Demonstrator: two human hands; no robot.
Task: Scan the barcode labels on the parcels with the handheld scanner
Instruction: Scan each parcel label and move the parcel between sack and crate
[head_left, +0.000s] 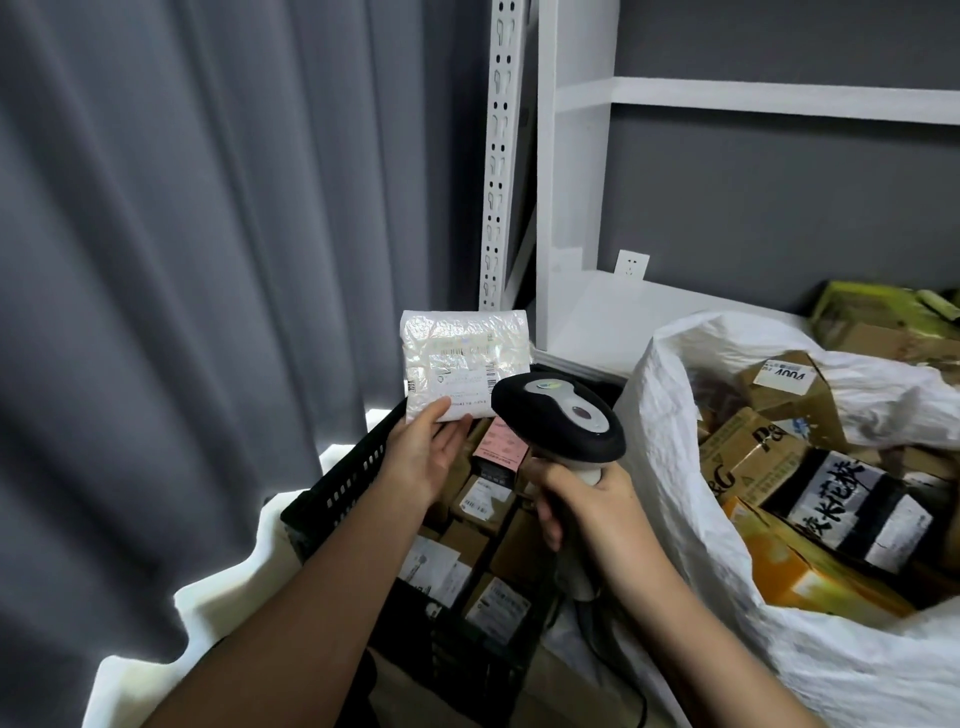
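- Grey curtain hangs in folds across the whole left side, and a grey wall stands behind a white shelving frame with a perforated upright; a white wall socket sits low on that wall.
- On the floor below the hands stands a black slotted crate, packed with small cardboard boxes that carry white labels, plus one pink slip near the crate's far edge.
- Right of the crate, a big white woven sack gapes open, filled with brown cartons; one carton is wrapped in black tape printed with white characters, and an orange box lies near the sack's front rim.
- The left hand holds up a white plastic-wrapped parcel above the crate's far-left corner, pinching its lower edge, thumb on the front, label side facing the camera.
- The barcode label covers the parcel's lower half; its print is too washed out by glare to read.
- The right hand has its grip closed around the pale handle of the handheld scanner, fingers curled about it.
- The scanner's black head is just beside the parcel's lower-right corner, overlapping it in view; whether they touch I cannot tell.
- A dark cable seems to trail from the handle's base toward the floor.
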